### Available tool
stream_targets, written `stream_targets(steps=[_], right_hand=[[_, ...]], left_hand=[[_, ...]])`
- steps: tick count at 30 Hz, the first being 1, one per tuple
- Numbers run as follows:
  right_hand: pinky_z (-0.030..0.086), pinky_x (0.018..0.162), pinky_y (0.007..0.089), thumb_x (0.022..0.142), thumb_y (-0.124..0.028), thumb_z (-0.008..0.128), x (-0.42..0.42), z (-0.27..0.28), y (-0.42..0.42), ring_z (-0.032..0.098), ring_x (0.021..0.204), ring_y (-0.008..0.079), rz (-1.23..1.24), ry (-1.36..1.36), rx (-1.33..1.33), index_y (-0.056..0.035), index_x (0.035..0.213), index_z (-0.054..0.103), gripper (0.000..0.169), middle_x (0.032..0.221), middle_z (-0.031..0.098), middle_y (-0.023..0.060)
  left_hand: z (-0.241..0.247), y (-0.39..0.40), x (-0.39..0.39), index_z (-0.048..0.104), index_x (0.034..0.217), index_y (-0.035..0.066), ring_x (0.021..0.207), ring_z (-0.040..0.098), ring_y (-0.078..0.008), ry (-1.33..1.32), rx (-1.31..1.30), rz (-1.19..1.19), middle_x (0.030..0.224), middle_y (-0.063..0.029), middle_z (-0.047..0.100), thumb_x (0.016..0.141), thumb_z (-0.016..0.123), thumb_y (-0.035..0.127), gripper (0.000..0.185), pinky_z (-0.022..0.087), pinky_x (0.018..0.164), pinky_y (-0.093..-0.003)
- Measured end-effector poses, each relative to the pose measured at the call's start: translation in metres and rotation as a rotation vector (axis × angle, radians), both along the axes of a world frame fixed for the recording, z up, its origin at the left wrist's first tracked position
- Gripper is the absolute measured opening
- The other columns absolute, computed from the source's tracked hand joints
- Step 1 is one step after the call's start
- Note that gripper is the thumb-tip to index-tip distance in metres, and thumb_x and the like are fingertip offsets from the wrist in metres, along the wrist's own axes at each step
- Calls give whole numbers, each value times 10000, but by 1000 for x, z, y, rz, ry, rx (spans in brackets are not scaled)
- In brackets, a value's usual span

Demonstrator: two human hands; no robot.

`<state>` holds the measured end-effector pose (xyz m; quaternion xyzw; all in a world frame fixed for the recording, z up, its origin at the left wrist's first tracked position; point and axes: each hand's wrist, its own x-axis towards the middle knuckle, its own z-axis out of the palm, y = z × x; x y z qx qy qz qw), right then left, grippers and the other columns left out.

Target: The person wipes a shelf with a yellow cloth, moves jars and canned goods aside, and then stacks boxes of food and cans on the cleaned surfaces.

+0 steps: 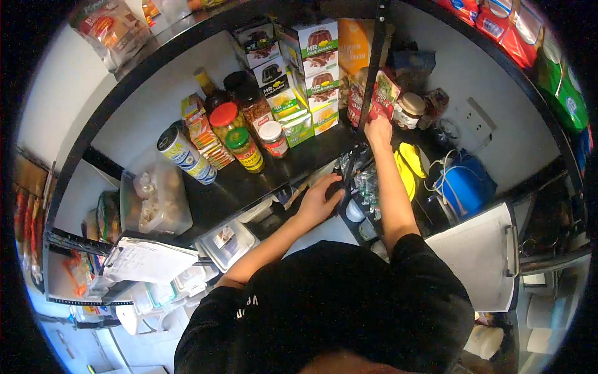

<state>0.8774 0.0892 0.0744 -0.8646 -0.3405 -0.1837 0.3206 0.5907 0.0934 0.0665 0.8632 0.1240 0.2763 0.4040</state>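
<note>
My right hand (378, 131) reaches past the black shelf post (373, 61) and grips the lower part of a red food pouch (386, 89); its fingertips are partly hidden. Another red pouch (356, 100) stands just left of the post. A jar with a tan lid (409, 111) is beside the held pouch on the right. My left hand (321, 198) is empty with its fingers apart, near the front edge of the black shelf (233, 196). Stacked gulaman boxes (322, 77) stand on the shelf beyond it.
Jars, including one green-lidded (244, 149), stand beside stacked cans (187, 154). A clear plastic bin (156, 201) is at the left. Yellow items (409, 168) and a blue bag with a cord (465, 184) lie right. Clipboards (481, 257) hang at both sides.
</note>
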Motion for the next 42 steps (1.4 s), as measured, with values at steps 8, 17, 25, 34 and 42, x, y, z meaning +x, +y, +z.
stream_targets(steps=[8, 17, 25, 34, 42], right_hand=[[527, 708, 483, 835, -181, 637, 8, -31, 10, 647, 808, 379, -15, -30, -3, -71, 996, 628, 195, 934, 640, 201], [499, 745, 500, 852, -220, 616, 21, -37, 9, 629, 854, 434, -33, 18, 254, -51, 1088, 579, 293, 951, 649, 223], [474, 803, 461, 802, -221, 722, -21, -23, -64, 601, 922, 399, -147, 118, 363, 15, 1004, 551, 355, 884, 626, 194], [505, 671, 515, 877, -184, 605, 19, -26, -42, 634, 756, 440, -176, 7, 294, -31, 920, 664, 170, 800, 652, 252], [500, 692, 509, 866, -181, 635, 36, -39, -38, 632, 814, 431, -102, 137, 297, -60, 971, 675, 165, 839, 647, 246]], left_hand=[[-4, 4, 3, 603, 1157, 22, 1151, 564, -347, 10, -40, -15, 1220, -192, 592, 862, 675, 188, 346, 448, 966, -382], [-14, 5, -8, 614, 1170, 56, 987, 618, -292, 12, -2, -51, 1208, -163, 607, 865, 672, 180, 334, 502, 757, -336], [-14, 34, -18, 572, 1227, 25, 1029, 634, -282, -4, -107, 108, 1208, -188, 609, 873, 642, 124, 374, 502, 855, -346], [47, 88, 129, 447, 1356, 10, 1058, 574, -446, -140, 604, 41, 1456, -222, 351, 752, 477, -142, 624, 485, 905, -451], [56, 118, 225, 309, 1458, 67, 1005, 598, -442, -62, 422, -30, 1281, -298, 495, 813, 552, 25, 690, 496, 854, -477]])
